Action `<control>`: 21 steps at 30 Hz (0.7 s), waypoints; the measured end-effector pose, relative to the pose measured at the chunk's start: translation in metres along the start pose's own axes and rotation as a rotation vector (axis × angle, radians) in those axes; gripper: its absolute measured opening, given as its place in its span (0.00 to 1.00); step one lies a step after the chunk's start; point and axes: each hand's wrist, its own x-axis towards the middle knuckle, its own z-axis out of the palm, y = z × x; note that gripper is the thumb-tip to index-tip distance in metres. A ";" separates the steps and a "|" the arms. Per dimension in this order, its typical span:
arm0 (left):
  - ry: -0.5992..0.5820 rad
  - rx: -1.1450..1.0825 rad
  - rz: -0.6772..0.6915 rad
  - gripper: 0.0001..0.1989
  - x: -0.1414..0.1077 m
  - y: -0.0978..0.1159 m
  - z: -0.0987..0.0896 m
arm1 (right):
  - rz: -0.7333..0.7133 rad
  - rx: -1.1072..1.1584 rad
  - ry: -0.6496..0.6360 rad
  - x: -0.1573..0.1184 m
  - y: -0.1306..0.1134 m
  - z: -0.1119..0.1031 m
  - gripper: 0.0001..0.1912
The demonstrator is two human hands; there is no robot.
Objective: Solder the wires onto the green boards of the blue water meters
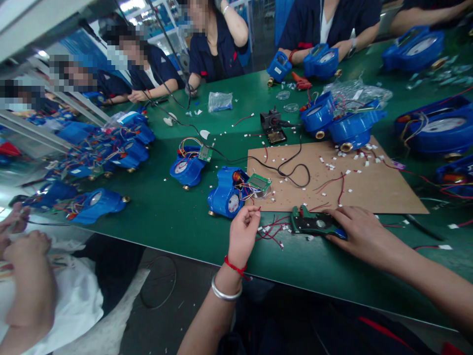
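Observation:
My left hand (244, 229) is closed in a pinch at the near edge of the brown board (384, 195), with a short bit of red wire (259, 209) showing at the fingertips. On the right, my right hand (356, 231) is wrapped round the handles of a green and black wire stripper (314, 222), whose jaws point left. Between the hands lie red and black wires with white connectors (275, 229). Just beyond my left hand stands a blue water meter (226, 197) with its green circuit board (259, 182) hanging out on wires.
Another opened meter (186, 170) sits farther left. A soldering iron stand (273, 125) and a black cable (295, 172) lie ahead. More blue meters (354, 125) stand at the right, and many are piled at the left (107, 143). Co-workers sit across the table and beside me on the left.

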 end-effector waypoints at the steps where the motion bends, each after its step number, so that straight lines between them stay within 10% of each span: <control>1: 0.016 0.000 0.004 0.09 0.000 -0.003 -0.002 | -0.018 -0.013 0.017 -0.001 0.004 0.003 0.29; 13: 0.060 0.237 0.163 0.04 0.008 -0.025 0.010 | -0.087 0.197 0.034 0.028 -0.019 -0.023 0.19; 21: 0.053 0.346 0.229 0.06 0.027 -0.032 0.034 | 0.156 0.886 0.168 0.129 -0.026 -0.029 0.12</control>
